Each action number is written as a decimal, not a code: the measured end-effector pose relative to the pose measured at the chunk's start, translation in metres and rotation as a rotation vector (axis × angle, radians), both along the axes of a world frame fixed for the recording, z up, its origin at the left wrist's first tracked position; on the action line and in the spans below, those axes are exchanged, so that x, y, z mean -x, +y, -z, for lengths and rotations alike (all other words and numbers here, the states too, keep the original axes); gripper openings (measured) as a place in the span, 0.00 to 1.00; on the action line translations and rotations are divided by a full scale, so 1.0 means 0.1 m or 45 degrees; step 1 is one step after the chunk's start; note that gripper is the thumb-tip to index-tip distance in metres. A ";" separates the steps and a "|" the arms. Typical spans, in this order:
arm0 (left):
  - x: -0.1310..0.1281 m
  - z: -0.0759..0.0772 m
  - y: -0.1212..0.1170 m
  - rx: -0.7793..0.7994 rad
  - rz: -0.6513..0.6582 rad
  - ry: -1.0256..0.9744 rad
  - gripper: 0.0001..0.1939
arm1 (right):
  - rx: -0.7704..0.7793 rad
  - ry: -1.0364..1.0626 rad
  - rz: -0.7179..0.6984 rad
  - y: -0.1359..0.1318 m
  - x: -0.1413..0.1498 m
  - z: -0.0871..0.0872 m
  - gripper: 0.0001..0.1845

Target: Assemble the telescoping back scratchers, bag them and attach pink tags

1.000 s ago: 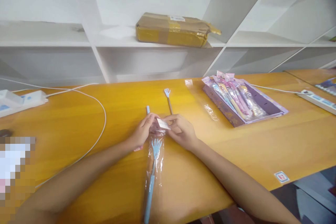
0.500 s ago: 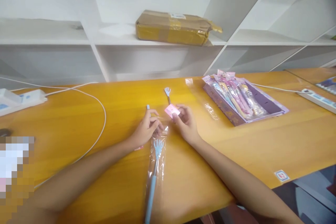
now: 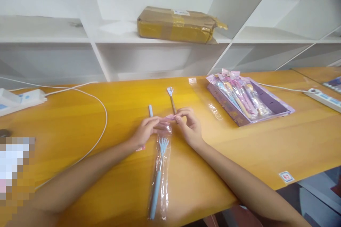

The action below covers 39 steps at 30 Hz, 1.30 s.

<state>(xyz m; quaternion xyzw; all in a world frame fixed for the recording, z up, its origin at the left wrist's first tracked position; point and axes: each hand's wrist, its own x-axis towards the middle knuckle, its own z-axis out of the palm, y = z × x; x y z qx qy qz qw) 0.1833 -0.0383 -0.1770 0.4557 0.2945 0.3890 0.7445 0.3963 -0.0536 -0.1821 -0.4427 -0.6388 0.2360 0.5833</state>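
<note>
My right hand (image 3: 191,129) pinches a small pink card (image 3: 170,117) between thumb and fingers. My left hand (image 3: 145,132) is closed on the top of a clear plastic bag (image 3: 165,181), its fingertips at the card's left end. Inside the bag lies a back scratcher with a light-blue hand-shaped head and blue handle (image 3: 156,191). Just beyond my hands is another back scratcher (image 3: 173,103) with a pale head and brownish shaft. A blue rod end (image 3: 150,110) shows behind my left fingers; the rest is hidden. A small pink-red piece (image 3: 140,148) lies by my left wrist.
To the right stands a purple box (image 3: 241,120) of bagged back scratchers. Clear wrappers (image 3: 215,111) lie beside it. Power strips (image 3: 326,101) sit at both sides, with a white cable (image 3: 106,117) curving on the left. A taped carton (image 3: 177,26) rests on the white shelf.
My right hand first drew the pink card away from my left hand and turned it, then brought it back to the left fingers at the bag's top. The bag has shifted slightly right and away.
</note>
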 end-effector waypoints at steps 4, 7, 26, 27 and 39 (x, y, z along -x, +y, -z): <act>-0.01 -0.04 0.03 0.132 -0.069 -0.081 0.21 | 0.032 -0.043 -0.073 0.01 0.02 -0.06 0.12; -0.02 -0.06 0.04 0.155 -0.048 -0.127 0.21 | 0.106 -0.017 -0.074 0.05 0.02 0.01 0.14; -0.02 0.04 0.10 0.139 0.041 -0.173 0.23 | -0.009 -0.305 -0.232 0.08 -0.03 0.03 0.07; -0.02 0.05 0.10 0.141 0.040 -0.175 0.23 | -0.014 -0.339 -0.253 0.08 -0.04 0.03 0.08; 0.00 0.08 0.09 0.146 -0.024 -0.133 0.25 | -0.120 -0.608 -0.344 -0.01 -0.05 -0.05 0.18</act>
